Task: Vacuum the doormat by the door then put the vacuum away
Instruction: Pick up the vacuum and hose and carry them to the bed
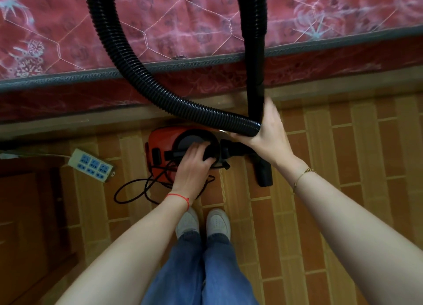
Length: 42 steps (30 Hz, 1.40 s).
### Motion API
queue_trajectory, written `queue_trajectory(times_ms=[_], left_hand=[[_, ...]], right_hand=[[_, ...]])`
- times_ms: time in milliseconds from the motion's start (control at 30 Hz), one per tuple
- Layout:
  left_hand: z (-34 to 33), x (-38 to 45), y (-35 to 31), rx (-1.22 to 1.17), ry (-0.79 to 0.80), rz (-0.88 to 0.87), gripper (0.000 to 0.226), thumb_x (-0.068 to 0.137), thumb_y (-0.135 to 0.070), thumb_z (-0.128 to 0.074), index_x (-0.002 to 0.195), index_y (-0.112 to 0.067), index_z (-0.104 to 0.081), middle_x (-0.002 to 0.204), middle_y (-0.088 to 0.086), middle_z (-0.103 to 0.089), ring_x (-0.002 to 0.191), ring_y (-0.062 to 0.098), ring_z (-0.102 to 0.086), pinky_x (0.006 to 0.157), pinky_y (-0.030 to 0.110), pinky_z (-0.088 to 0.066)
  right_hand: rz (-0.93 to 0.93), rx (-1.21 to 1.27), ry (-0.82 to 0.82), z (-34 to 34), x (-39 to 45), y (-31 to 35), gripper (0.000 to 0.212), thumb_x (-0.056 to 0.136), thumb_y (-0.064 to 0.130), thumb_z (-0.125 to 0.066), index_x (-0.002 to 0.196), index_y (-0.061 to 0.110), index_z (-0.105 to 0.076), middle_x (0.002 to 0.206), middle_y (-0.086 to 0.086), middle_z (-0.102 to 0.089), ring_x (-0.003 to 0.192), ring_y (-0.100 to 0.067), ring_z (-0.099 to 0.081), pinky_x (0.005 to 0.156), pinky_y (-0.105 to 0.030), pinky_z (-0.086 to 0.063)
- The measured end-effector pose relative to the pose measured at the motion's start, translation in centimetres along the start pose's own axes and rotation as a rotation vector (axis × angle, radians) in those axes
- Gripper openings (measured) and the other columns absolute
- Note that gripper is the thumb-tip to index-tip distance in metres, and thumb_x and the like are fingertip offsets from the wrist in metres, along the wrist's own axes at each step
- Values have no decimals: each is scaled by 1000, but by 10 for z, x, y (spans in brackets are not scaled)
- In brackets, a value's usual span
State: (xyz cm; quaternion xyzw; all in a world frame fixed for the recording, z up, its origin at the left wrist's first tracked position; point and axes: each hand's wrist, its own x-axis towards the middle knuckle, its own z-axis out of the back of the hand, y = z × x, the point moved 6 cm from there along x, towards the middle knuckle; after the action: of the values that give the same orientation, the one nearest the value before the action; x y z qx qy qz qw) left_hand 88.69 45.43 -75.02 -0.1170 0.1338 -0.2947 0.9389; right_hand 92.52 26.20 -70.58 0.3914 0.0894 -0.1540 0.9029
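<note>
Vacuum [183, 149] at twelve o'clock: left grip [194, 167] curled on its handle, right grip [265, 133] clasping hose [142, 73]; no doormat in view, stage probably stowing.

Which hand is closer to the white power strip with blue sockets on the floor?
The left hand. It grips the handle of the red canister vacuum, just right of the white power strip. The right hand holds the black ribbed hose farther right.

A home bedroom: a red quilted mattress [160, 30] borders a tiled floor [343, 167] with a power strip [92, 165].
</note>
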Motion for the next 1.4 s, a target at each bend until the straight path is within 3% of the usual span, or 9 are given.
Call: queue_trajectory(times_ms=[100, 167, 333, 467, 633, 800, 967, 1167, 1400], left_hand=[[-5, 0, -2, 40, 43, -47, 5, 79, -14, -74, 84, -13, -73, 136, 18, -49, 131, 36, -42, 115, 44, -30], [-9, -1, -6, 75, 39, -98, 12, 83, -19, -70, 74, -10, -71, 142, 22, -44, 136, 37, -37, 117, 43, -24], [-32, -16, -23, 147, 9, -233, 14, 85, -15, -66, 94, -7, -72, 132, 18, -54, 126, 33, -48, 112, 42, -35], [-67, -26, -22, 130, 206, -187, 22, 69, -17, -80, 88, -12, -72, 92, 7, -66, 88, 24, -62, 78, 34, -50], [-113, -45, -12, 71, 504, -24, 41, 92, -28, -58, 130, -12, -53, 133, 8, -50, 124, 25, -46, 99, 35, -40], [-155, -60, -13, -3, 691, 31, 29, 94, -28, -54, 119, -13, -55, 114, 8, -60, 97, 24, -60, 78, 34, -50], [-196, -50, -29, -126, 680, 73, 28, 96, -23, -51, 120, -10, -54, 116, 8, -55, 101, 25, -57, 75, 32, -47], [-251, -53, -38, -91, 678, 91, 17, 94, -22, -54, 105, -10, -57, 102, 7, -60, 85, 21, -60, 65, 30, -47], [-288, -60, -32, 39, 676, 125, 13, 96, -16, -53, 103, -12, -64, 102, 4, -63, 87, 18, -63, 62, 26, -41]], right_hand=[[25, 1, -14, -1, -2, -2, 115, 64, 55, -83, 150, 9, -21, 144, -6, -39, 137, -17, -35, 112, -40, -37], [39, 0, -18, -1, -4, -3, 118, 66, 52, -84, 152, 9, -16, 148, -6, -35, 140, -16, -30, 115, -36, -32], [72, -6, -53, -6, -12, -6, 116, 68, 45, -85, 153, 6, -15, 152, -8, -31, 143, -18, -26, 117, -28, -24], [94, -11, -103, -11, -20, -12, 114, 70, 44, -84, 152, 3, -16, 153, -11, -31, 145, -21, -25, 118, -39, -28], [96, 19, -205, -13, -30, -20, 109, 72, 45, -82, 151, 1, -20, 153, -13, -32, 144, -23, -27, 118, -28, -23], [99, 41, -255, -20, -37, -36, 106, 73, 48, -80, 150, 0, -24, 152, -13, -34, 143, -21, -31, 115, -17, -21], [70, 81, -304, -36, -46, -65, 105, 75, 48, -79, 150, 0, -24, 152, -13, -34, 143, -21, -30, 115, -17, -22], [39, 131, -355, -48, -50, -101, 104, 74, 42, -81, 150, 0, -24, 152, -13, -34, 142, -18, -30, 109, -2, -15], [86, 135, -385, -62, -44, -114, 99, 74, 37, -82, 147, -2, -28, 150, -12, -37, 141, -17, -32, 113, -9, -21]])
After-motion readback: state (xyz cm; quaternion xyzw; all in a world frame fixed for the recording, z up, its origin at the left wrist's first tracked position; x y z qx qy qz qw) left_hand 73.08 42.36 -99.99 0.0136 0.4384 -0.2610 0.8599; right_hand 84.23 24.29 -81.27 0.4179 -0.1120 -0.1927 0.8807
